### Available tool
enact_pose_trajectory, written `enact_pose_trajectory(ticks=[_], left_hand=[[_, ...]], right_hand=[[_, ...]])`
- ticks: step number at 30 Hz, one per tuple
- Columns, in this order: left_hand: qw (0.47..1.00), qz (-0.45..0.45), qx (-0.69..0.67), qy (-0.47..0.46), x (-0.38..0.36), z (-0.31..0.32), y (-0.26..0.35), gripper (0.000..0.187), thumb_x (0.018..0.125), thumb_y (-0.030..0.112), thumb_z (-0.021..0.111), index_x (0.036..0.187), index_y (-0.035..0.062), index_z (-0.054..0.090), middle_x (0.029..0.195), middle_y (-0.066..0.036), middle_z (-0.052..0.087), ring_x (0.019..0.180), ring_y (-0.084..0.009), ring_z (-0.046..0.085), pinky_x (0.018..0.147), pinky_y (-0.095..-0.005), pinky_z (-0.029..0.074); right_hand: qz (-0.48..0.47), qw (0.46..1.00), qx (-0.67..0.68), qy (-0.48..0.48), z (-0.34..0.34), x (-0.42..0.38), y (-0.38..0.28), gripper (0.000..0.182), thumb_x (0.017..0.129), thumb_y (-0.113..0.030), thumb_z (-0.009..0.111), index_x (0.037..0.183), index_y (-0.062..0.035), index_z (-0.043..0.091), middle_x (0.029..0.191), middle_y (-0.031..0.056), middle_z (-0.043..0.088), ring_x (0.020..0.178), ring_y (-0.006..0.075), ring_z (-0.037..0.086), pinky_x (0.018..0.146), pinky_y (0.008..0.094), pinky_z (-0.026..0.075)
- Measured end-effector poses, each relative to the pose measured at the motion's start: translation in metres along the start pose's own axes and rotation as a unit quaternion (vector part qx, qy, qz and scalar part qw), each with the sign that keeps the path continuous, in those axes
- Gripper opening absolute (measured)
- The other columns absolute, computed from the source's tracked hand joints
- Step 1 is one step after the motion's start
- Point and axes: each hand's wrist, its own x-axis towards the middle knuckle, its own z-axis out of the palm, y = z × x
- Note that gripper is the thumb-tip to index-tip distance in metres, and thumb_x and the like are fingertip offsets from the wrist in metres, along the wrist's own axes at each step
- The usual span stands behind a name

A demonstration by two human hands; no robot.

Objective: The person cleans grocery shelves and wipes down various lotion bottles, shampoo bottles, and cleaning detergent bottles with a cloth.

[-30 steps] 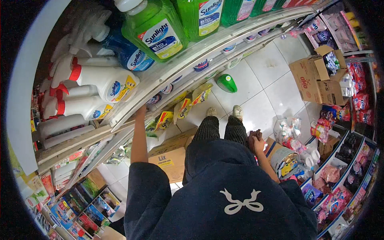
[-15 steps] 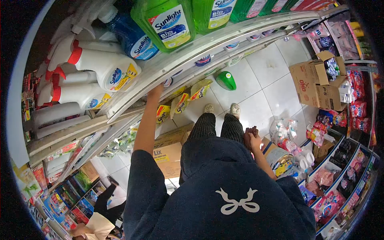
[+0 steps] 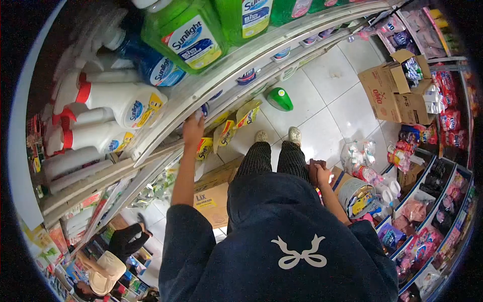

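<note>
At the edge of the lower shelf, my left hand (image 3: 193, 130) is raised with its fingers curled at a small white and blue item, which they partly hide. Above it, white Sunlight spray bottles (image 3: 136, 108) and green Sunlight bottles (image 3: 193, 43) stand on the upper shelf. My right hand (image 3: 323, 174) is beside my right knee, closed against a dark brown thing (image 3: 314, 168) whose nature is unclear. Yellow Sunlight packs (image 3: 226, 133) lie along the shelf's foot, and a green bottle (image 3: 279, 99) lies on the tiled floor.
An open OMO carton (image 3: 385, 98) stands at the right. Near my right arm are a tub (image 3: 354, 196) and wrapped bottles (image 3: 359, 153). A Lix carton (image 3: 214, 201) is by my left leg. Another person (image 3: 108, 269) is low at the lower left, among shelves.
My left hand has drawn back slightly from under the shelf edge, and more of its fingers shows. My right hand stays by the knee. The other person has come further into view.
</note>
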Motion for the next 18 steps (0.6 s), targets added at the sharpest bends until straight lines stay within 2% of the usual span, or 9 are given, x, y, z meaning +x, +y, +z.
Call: enact_pose_trajectory(ticks=[1,5,7,10,11,12,13,15,18], left_hand=[[0.989,0.116,0.052,0.078,-0.014,-0.011,0.008,0.039,0.078,0.030,0.058,0.103,0.0013,0.051,0.100,-0.022,0.056,0.068,-0.0326,0.061,0.058,-0.0403,0.049],[0.878,-0.207,-0.427,0.064,-0.054,-0.059,0.044,0.028,0.080,0.024,0.058,0.096,0.0019,0.053,0.081,-0.012,0.059,0.052,-0.0171,0.058,0.045,-0.0293,0.047],[0.787,-0.281,-0.544,0.074,-0.071,-0.086,0.066,0.024,0.080,0.021,0.057,0.094,0.0028,0.054,0.077,-0.007,0.058,0.048,-0.0119,0.055,0.042,-0.0243,0.046],[0.766,-0.246,-0.594,0.016,-0.105,-0.092,0.102,0.022,0.078,0.017,0.058,0.096,0.0043,0.054,0.077,-0.007,0.058,0.049,-0.0133,0.055,0.043,-0.0243,0.046],[0.801,-0.234,-0.551,-0.012,-0.112,-0.095,0.124,0.025,0.078,0.017,0.058,0.098,0.0038,0.053,0.079,-0.007,0.059,0.049,-0.0131,0.055,0.043,-0.0242,0.046],[0.834,-0.218,-0.505,-0.045,-0.119,-0.096,0.148,0.027,0.078,0.017,0.058,0.101,0.0034,0.052,0.081,-0.007,0.059,0.049,-0.0129,0.055,0.044,-0.0240,0.046],[0.861,-0.199,-0.463,-0.071,-0.127,-0.090,0.172,0.028,0.077,0.016,0.058,0.101,0.0022,0.051,0.082,-0.007,0.058,0.049,-0.0129,0.054,0.045,-0.0245,0.046],[0.857,-0.193,-0.472,-0.073,-0.139,-0.077,0.206,0.031,0.074,0.010,0.058,0.103,0.0016,0.050,0.083,-0.008,0.056,0.053,-0.0141,0.054,0.047,-0.0254,0.045],[0.830,-0.209,-0.489,-0.167,-0.134,-0.102,0.228,0.035,0.070,0.005,0.057,0.103,0.0003,0.050,0.084,-0.010,0.054,0.055,-0.0151,0.053,0.048,-0.0255,0.045]], right_hand=[[0.022,0.998,0.046,-0.022,-0.003,-0.006,-0.013,0.047,0.070,-0.025,0.063,0.103,0.0077,0.054,0.092,0.0151,0.059,0.081,0.0217,0.058,0.071,0.0303,0.046],[0.070,0.973,0.203,-0.080,0.004,-0.007,-0.047,0.047,0.072,-0.024,0.062,0.106,0.0060,0.052,0.094,0.0128,0.059,0.080,0.0204,0.058,0.070,0.0291,0.047],[0.072,0.961,0.241,-0.117,0.016,-0.032,-0.104,0.045,0.074,-0.023,0.060,0.107,0.0049,0.051,0.094,0.0118,0.058,0.080,0.0200,0.058,0.071,0.0296,0.047],[0.017,0.938,0.284,-0.196,0.046,-0.073,-0.174,0.036,0.080,-0.018,0.053,0.109,0.0031,0.051,0.095,0.0132,0.058,0.080,0.0210,0.058,0.071,0.0297,0.047],[-0.019,0.921,0.326,-0.211,0.070,-0.072,-0.175,0.033,0.078,-0.024,0.057,0.099,0.0017,0.056,0.083,0.0110,0.060,0.067,0.0178,0.057,0.058,0.0281,0.046],[-0.053,0.953,0.202,-0.219,0.089,-0.073,-0.176,0.032,0.080,-0.024,0.054,0.100,0.0005,0.056,0.086,0.0112,0.060,0.072,0.0169,0.057,0.064,0.0288,0.046],[-0.182,0.952,0.124,-0.212,0.098,-0.129,-0.216,0.031,0.080,-0.025,0.052,0.099,-0.0015,0.058,0.094,0.0133,0.060,0.081,0.0207,0.057,0.073,0.0308,0.044],[-0.554,0.824,0.071,-0.093,0.127,-0.178,-0.239,0.029,0.076,-0.021,0.055,0.094,0.0005,0.059,0.099,0.0190,0.057,0.090,0.0317,0.055,0.079,0.0339,0.042],[-0.468,0.837,0.077,-0.273,0.099,-0.169,-0.260,0.031,0.078,-0.020,0.055,0.098,0.0027,0.057,0.096,0.0159,0.060,0.086,0.0277,0.057,0.079,0.0332,0.043]])
